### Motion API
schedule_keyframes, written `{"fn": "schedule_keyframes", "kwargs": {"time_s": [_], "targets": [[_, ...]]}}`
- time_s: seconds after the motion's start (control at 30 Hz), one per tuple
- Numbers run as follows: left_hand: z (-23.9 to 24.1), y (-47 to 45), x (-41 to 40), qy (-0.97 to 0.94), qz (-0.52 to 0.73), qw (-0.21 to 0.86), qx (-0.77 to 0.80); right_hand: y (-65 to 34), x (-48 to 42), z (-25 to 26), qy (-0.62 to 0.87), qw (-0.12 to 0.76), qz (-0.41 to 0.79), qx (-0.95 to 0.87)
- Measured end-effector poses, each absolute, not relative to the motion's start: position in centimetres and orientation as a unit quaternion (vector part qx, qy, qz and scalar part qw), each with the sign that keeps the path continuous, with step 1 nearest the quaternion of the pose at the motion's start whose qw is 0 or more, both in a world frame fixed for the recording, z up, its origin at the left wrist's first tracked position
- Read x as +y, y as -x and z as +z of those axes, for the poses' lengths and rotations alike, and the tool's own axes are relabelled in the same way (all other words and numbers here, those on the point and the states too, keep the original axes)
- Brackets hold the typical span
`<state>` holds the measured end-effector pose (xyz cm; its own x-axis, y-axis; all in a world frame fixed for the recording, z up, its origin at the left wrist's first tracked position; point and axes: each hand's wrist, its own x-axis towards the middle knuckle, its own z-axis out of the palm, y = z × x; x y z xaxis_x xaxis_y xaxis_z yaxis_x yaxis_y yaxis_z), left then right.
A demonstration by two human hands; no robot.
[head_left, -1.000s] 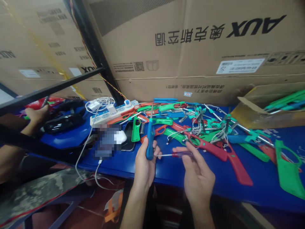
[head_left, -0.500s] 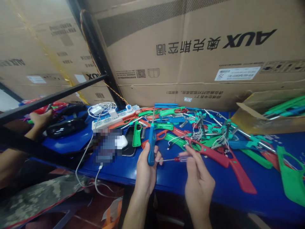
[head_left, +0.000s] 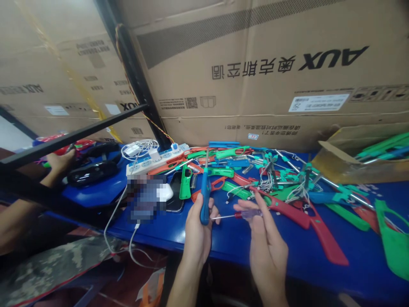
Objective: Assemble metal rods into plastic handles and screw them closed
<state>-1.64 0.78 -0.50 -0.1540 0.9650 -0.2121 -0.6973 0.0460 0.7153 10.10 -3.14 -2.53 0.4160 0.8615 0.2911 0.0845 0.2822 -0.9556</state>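
My left hand (head_left: 198,232) is closed around a blue long-nosed lighter (head_left: 205,194), held upright with its metal tube pointing away from me. In my right hand (head_left: 268,251) is a small screwdriver (head_left: 248,214) with a red and clear handle, lying between thumb and fingers. Its thin shaft points left, and the tip meets the lower end of the lighter; whether it sits in a screw is too small to tell. Just beyond my hands lie red lighter shells (head_left: 289,211), green shells (head_left: 220,172) and metal tubes with white wires (head_left: 295,187).
A power strip (head_left: 136,166) with plugs and white cables stands at the left, near a dark phone (head_left: 175,194). An open carton (head_left: 338,160) of lighter parts is at the right. Large cardboard boxes (head_left: 255,94) form the back. Another person's hand (head_left: 60,162) shows beyond the black frame (head_left: 76,138).
The view has shifted slightly. My right fingers have changed position on the screwdriver's handle, now more spread out. My left hand keeps the lighter in the same pose.
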Motion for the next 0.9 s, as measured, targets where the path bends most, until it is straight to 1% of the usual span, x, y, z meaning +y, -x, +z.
{"fn": "schedule_keyframes", "kwargs": {"time_s": [0.13,0.33,0.5,0.6,0.7,0.83,0.9], "targets": [[-0.66,1.72,0.72,-0.18,0.666,0.626,0.365,-10.12,-3.14,-2.62,0.549,0.676,0.275,-0.408],[-0.66,1.72,0.69,-0.19,0.67,0.623,0.357,-10.29,-3.19,-2.43,0.525,0.653,0.297,-0.458],[-0.54,1.77,0.59,-0.191,0.669,0.628,0.349,-10.36,-3.13,-2.55,0.542,0.668,0.291,-0.419],[-0.56,1.8,0.54,-0.201,0.668,0.628,0.344,-10.28,-3.16,-2.56,0.506,0.677,0.316,-0.432],[-0.56,1.8,0.5,-0.198,0.67,0.629,0.342,-10.34,-3.24,-2.69,0.488,0.665,0.344,-0.448],[-0.5,1.79,0.43,-0.193,0.67,0.633,0.337,-10.41,-3.22,-2.79,0.531,0.666,0.302,-0.428],[-0.47,1.79,0.4,-0.195,0.671,0.631,0.336,-10.32,-3.17,-2.77,0.516,0.674,0.306,-0.431]]}}
